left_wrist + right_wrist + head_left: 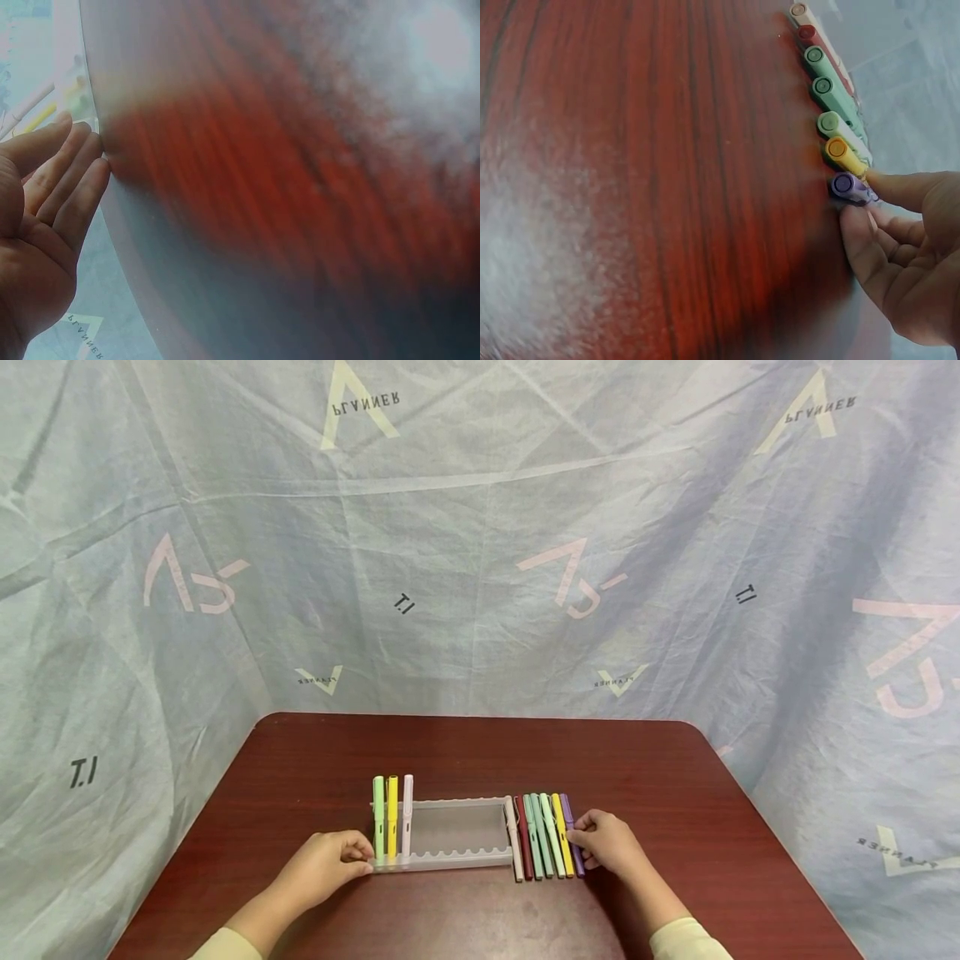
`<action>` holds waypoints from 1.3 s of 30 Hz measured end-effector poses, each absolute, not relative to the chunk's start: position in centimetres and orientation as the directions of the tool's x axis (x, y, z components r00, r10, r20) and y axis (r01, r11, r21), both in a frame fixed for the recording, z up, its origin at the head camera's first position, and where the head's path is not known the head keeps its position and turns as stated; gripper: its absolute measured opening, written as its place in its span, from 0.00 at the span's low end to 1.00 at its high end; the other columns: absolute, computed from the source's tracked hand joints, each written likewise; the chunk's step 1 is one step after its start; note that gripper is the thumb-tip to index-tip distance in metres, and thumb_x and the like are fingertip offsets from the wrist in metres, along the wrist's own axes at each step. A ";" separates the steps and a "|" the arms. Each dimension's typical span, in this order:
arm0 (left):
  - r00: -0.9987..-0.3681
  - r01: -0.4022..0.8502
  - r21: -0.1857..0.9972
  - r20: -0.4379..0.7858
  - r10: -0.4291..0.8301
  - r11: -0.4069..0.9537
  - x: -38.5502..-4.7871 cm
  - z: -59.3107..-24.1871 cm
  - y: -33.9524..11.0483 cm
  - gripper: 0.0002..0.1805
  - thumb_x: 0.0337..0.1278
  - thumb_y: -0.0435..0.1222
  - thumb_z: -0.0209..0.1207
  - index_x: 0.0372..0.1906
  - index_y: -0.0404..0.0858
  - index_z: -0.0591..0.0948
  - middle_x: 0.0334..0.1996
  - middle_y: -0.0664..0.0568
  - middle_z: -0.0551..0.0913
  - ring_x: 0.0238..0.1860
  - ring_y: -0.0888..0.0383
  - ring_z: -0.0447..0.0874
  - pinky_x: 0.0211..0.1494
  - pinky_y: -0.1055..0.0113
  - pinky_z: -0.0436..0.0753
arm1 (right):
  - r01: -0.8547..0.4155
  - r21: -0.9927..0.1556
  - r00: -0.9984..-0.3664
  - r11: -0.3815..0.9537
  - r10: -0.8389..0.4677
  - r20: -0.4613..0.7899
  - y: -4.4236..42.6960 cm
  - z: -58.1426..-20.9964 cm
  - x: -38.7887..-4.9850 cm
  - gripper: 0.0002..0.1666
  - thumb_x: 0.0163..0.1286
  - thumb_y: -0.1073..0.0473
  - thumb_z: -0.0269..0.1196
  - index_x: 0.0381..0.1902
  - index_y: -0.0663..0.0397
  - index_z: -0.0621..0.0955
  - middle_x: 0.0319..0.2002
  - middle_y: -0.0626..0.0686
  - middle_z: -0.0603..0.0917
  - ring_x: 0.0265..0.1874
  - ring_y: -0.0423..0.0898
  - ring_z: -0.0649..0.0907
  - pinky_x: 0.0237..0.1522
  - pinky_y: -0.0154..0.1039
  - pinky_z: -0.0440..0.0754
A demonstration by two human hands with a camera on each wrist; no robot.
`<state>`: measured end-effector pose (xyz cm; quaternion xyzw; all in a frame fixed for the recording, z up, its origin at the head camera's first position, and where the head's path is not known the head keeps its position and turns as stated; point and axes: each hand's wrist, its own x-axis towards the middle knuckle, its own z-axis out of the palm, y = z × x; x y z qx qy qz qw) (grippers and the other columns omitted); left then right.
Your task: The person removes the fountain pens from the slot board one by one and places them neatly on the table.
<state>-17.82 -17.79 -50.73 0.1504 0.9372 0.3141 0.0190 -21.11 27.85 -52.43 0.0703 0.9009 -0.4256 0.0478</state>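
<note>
A clear plastic pen tray (457,860) with notched long edges lies on the table. Across the notches at its left end rest a light green pen (378,818), a yellow pen (392,818) and a pale pink pen (407,814). My left hand (333,862) holds the tray's near left corner between thumb and fingers. To the right of the tray, several capped pens lie side by side, ending in another yellow pen (838,148) and a purple pen (845,184). My right hand (609,842) pinches the purple pen, its thumb beside the yellow one.
The rest of that row holds a beige pen (513,839), a dark red pen (523,839) and several green ones (546,835). Beneath everything is a dark red wood-grain table (450,752). Pale printed cloth (465,527) hangs behind and at both sides.
</note>
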 end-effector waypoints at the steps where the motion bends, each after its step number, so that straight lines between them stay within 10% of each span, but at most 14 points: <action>1: -0.954 0.269 0.595 0.058 0.293 0.758 -17.8 -50.7 -17.8 0.07 0.51 0.41 0.71 0.31 0.54 0.81 0.27 0.70 0.84 0.33 0.73 0.80 0.38 0.70 0.78 | 0.165 -0.759 -0.986 0.629 0.084 -0.144 27.8 -52.4 -21.1 0.11 0.63 0.59 0.68 0.37 0.60 0.79 0.25 0.53 0.81 0.20 0.46 0.80 0.21 0.40 0.82; 24: -0.953 0.270 0.599 0.055 0.297 0.754 -17.9 -50.8 -17.7 0.07 0.52 0.41 0.70 0.32 0.54 0.82 0.28 0.70 0.85 0.34 0.72 0.81 0.39 0.69 0.79 | 0.167 -0.766 -0.980 0.620 0.021 -0.197 28.2 -50.3 -21.8 0.13 0.67 0.55 0.65 0.34 0.62 0.82 0.23 0.56 0.79 0.22 0.48 0.81 0.23 0.42 0.84; 39: -0.954 0.271 0.596 0.065 0.292 0.755 -17.8 -50.8 -17.7 0.07 0.50 0.41 0.71 0.31 0.53 0.82 0.27 0.70 0.84 0.32 0.73 0.80 0.39 0.70 0.78 | -0.061 -0.863 -0.975 0.502 -0.216 -0.057 25.8 -47.2 -22.7 0.22 0.71 0.50 0.62 0.53 0.61 0.79 0.40 0.63 0.85 0.39 0.56 0.86 0.43 0.49 0.84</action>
